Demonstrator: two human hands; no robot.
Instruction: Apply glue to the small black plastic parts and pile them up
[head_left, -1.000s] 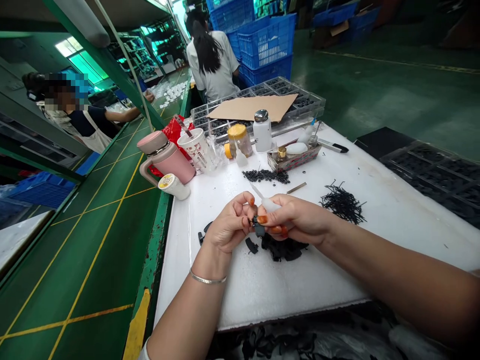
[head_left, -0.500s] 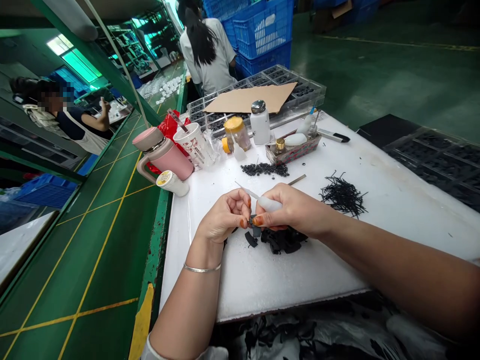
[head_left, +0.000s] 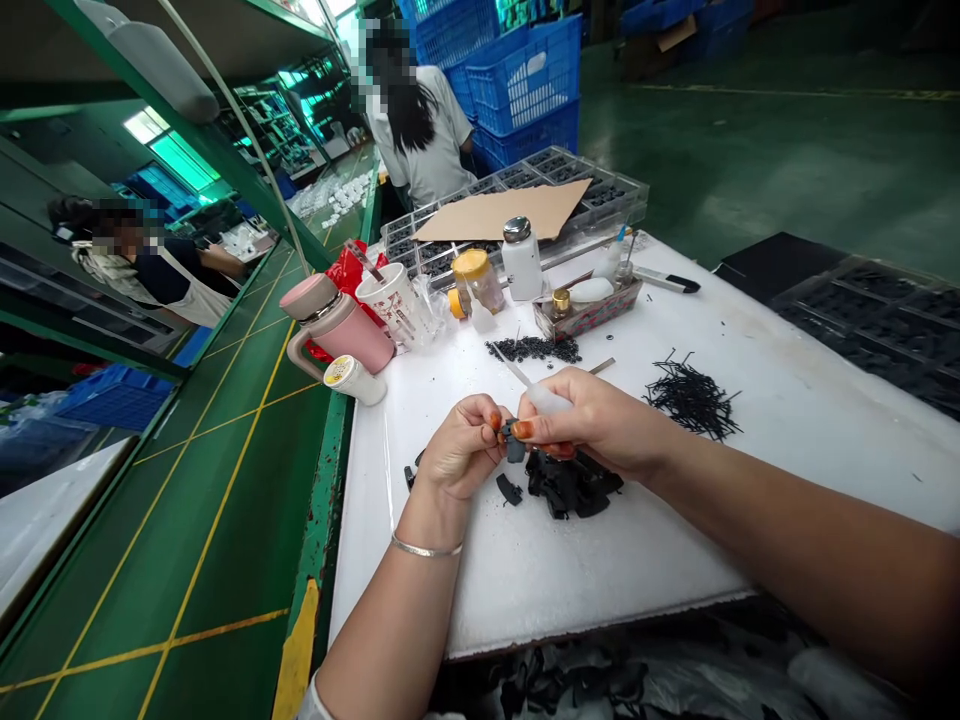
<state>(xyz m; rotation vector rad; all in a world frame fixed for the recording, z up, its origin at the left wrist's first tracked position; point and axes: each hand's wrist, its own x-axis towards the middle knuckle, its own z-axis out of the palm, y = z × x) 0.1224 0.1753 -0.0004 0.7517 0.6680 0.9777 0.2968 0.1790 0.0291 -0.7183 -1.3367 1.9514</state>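
Note:
My left hand point(head_left: 461, 450) and my right hand point(head_left: 592, 420) meet over the white table point(head_left: 570, 570). Both pinch a small black plastic part point(head_left: 513, 441) between their fingertips. My right hand also grips a small white squeeze bottle point(head_left: 546, 399) whose long thin nozzle points up and to the left. Just below the hands lies a heap of black plastic parts point(head_left: 571, 484), with loose ones point(head_left: 510, 490) beside it. A pile of thin black pins point(head_left: 691, 397) lies to the right. A patch of small black rings point(head_left: 534, 349) lies farther back.
At the back stand a pink mug point(head_left: 337, 325), a paper cup point(head_left: 391, 293), a yellow-lidded jar point(head_left: 477, 278), a white pump bottle point(head_left: 521, 258), a small box of bottles point(head_left: 589, 305), and compartment trays under cardboard point(head_left: 501, 213). Two people work beyond point(head_left: 424, 120). Black trays point(head_left: 877, 315) lie at right.
The hands stay together on the small part, with only slight shifts of the fingers. The camera view has shifted a little.

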